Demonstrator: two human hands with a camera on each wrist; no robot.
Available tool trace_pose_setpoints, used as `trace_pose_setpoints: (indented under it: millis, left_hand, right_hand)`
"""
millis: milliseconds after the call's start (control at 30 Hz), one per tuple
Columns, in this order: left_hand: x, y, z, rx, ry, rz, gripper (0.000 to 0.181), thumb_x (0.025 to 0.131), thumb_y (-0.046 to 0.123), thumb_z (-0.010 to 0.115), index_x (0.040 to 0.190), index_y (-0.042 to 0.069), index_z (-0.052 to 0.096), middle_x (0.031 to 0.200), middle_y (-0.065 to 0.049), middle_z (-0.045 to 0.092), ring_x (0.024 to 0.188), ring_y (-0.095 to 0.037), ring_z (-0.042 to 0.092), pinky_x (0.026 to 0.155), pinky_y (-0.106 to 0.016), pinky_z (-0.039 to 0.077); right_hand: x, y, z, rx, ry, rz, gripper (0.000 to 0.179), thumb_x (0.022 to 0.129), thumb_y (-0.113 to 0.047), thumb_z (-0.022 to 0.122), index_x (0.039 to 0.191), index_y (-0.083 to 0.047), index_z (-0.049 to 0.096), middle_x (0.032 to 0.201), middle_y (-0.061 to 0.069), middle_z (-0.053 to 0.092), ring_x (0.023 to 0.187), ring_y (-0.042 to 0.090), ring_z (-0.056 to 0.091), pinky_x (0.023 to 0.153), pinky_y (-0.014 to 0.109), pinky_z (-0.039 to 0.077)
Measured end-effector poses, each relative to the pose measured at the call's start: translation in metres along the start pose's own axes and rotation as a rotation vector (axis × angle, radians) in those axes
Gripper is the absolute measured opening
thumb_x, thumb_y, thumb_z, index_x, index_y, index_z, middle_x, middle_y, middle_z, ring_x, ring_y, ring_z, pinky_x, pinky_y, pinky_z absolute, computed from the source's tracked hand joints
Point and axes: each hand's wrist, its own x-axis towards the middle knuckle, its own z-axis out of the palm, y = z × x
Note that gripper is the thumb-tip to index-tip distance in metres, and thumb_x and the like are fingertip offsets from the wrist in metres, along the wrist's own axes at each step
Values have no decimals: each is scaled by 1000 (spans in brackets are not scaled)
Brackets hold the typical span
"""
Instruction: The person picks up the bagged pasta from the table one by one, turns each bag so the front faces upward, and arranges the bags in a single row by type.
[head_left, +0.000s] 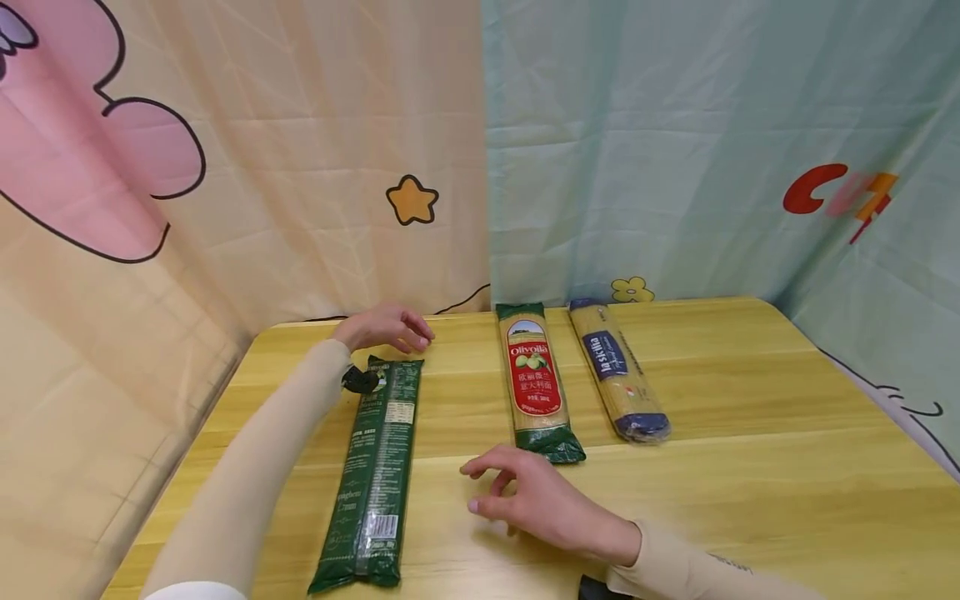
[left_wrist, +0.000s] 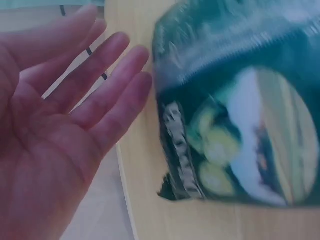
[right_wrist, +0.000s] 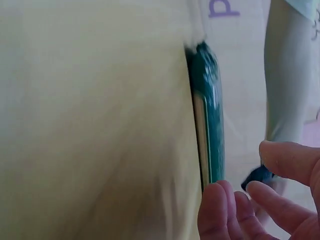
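On the left of the table lies a green spaghetti packet (head_left: 378,475), its printed back with a barcode facing up in the head view. My left hand (head_left: 386,327) hovers at its far end with fingers loosely extended and nothing in them. In the left wrist view the open palm (left_wrist: 55,130) faces the packet's end, fingertips beside its edge. My right hand (head_left: 532,504) is in the air to the right of the packet, fingers relaxed and apart, holding nothing. The right wrist view shows its fingers (right_wrist: 285,205) in front of the green packet (right_wrist: 214,120), which appears side-on.
A red-labelled Olivoilà spaghetti packet (head_left: 534,379) lies at the middle back, just beyond my right hand. To its right lies a blue-labelled La Sicilia packet (head_left: 618,375). Printed curtains (head_left: 315,150) stand behind and beside the wooden table (head_left: 750,492).
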Motion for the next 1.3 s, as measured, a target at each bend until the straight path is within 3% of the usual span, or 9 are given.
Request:
trace_pose_setpoints:
  millis: [133, 233, 467, 667, 800, 1067, 1300]
  left_hand:
    - [-6, -7, 0, 100, -87, -18, 37, 95, 17, 65, 127, -2, 63, 126, -14, 62, 110, -22, 60, 98, -41, 46]
    - [-9, -14, -1, 122, -112, -7, 36, 95, 17, 65, 127, -1, 64, 126, -11, 63, 111, -20, 58, 100, -41, 44]
    - [-17, -23, 0, 151, -81, 14, 35, 92, 16, 70, 123, 1, 66, 123, -10, 64, 109, -20, 58, 100, -42, 43]
    - [-21, -23, 6, 226, -30, 61, 33, 92, 17, 70, 121, 2, 68, 117, -9, 66, 104, -22, 61, 94, -42, 47]
    - [-24, -25, 8, 251, 0, 50, 31, 92, 20, 70, 119, 6, 69, 113, -5, 67, 100, -21, 61, 90, -40, 48]
    - [-28, -38, 15, 162, 72, 71, 32, 91, 23, 72, 118, 6, 70, 112, -5, 68, 97, -19, 60, 87, -37, 47]
    - [-28, -44, 17, 134, 107, 74, 31, 89, 23, 74, 115, 5, 71, 110, -5, 69, 95, -19, 61, 85, -36, 48]
  right_hand:
    - [0, -3, 15, 39, -104, -15, 33, 90, -24, 74, 121, -15, 69, 112, -5, 65, 84, 6, 60, 63, 26, 53]
    - [1, -6, 26, 57, -161, -26, 32, 91, -23, 73, 121, -14, 68, 106, -9, 65, 81, 4, 60, 71, 23, 51]
    - [5, -12, 46, 114, -247, -2, 32, 89, -17, 74, 120, -14, 68, 99, -15, 64, 74, 1, 59, 72, 21, 48]
    - [14, -15, 59, 103, -289, -36, 31, 89, -16, 75, 119, -14, 67, 97, -16, 64, 72, -1, 59, 71, 19, 49]
    - [19, -14, 67, 110, -325, -40, 28, 89, -15, 75, 116, -13, 67, 93, -16, 63, 71, -1, 58, 68, 18, 50]
    - [26, -15, 73, 92, -349, -20, 21, 88, -13, 76, 105, -15, 64, 83, -14, 61, 66, 1, 55, 65, 18, 47]
    - [31, -18, 78, 13, -326, -19, 20, 86, -17, 78, 97, -17, 61, 75, -14, 59, 65, 0, 54, 66, 18, 45]
